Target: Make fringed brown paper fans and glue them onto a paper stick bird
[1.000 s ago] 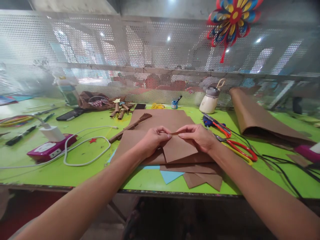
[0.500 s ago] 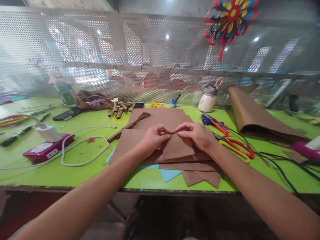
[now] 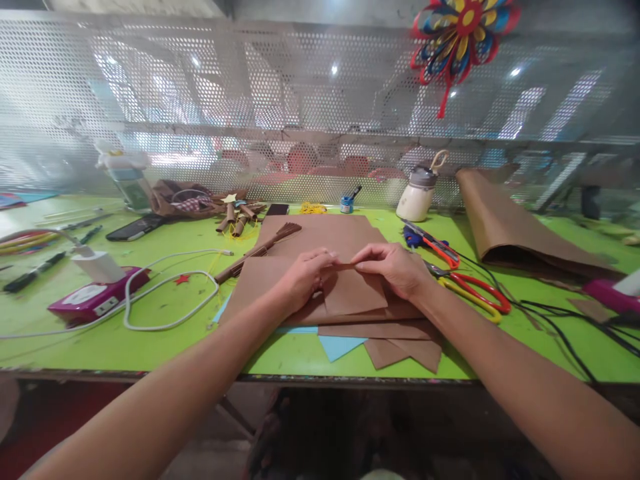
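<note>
A small piece of brown paper is pinched along its far edge by both hands. My left hand is closed on the left end of that edge, its fingertips partly hidden. My right hand grips the right end between thumb and fingers. The edge between them looks narrowly folded or rolled. Beneath lie larger brown paper sheets, with a light blue paper corner sticking out at the front. Left of the sheets rests a brown paper bundle with a fringed end.
Scissors with red and yellow handles and a utility knife lie on the right. A large folded brown paper stands behind them. A white cable, purple power strip and phone occupy the left. A cream bottle stands at the back.
My left fingers have shifted slightly left and up along the paper's far edge, and more of that edge shows between the hands. My right hand has hardly moved.
</note>
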A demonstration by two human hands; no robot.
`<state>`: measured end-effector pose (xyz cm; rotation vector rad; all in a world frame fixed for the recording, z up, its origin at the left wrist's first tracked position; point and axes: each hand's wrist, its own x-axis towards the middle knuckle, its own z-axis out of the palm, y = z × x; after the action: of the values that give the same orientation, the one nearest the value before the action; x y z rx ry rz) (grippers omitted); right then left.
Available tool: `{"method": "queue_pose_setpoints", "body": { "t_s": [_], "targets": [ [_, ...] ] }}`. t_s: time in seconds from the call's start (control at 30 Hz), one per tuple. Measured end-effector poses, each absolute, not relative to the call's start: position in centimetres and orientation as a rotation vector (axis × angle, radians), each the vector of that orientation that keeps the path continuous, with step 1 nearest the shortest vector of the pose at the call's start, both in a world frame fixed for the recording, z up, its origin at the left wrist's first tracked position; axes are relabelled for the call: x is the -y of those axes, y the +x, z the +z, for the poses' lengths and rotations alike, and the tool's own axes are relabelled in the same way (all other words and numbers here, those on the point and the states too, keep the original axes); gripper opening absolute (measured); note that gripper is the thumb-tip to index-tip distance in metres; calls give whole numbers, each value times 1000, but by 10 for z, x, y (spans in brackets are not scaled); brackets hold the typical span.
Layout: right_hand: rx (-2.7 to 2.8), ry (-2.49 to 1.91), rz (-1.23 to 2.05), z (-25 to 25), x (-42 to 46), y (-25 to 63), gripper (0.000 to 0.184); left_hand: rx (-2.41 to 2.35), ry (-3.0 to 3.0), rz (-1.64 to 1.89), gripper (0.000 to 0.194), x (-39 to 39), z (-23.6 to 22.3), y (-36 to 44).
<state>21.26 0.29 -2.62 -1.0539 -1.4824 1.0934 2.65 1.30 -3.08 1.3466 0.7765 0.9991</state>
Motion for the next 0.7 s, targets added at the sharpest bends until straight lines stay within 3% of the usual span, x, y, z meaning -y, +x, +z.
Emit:
{"method": "queue_pose_setpoints", "body": {
  "t_s": [0.17,0.7],
  "targets": [
    [1634,-1068,1005,-25,-1,213,13,-801,1411,817,36,-14,-34,28],
    [1624,-1064,1071,-26,-4,216,13,-749,1495,664,34,-11,-29,25]
  ]
}}
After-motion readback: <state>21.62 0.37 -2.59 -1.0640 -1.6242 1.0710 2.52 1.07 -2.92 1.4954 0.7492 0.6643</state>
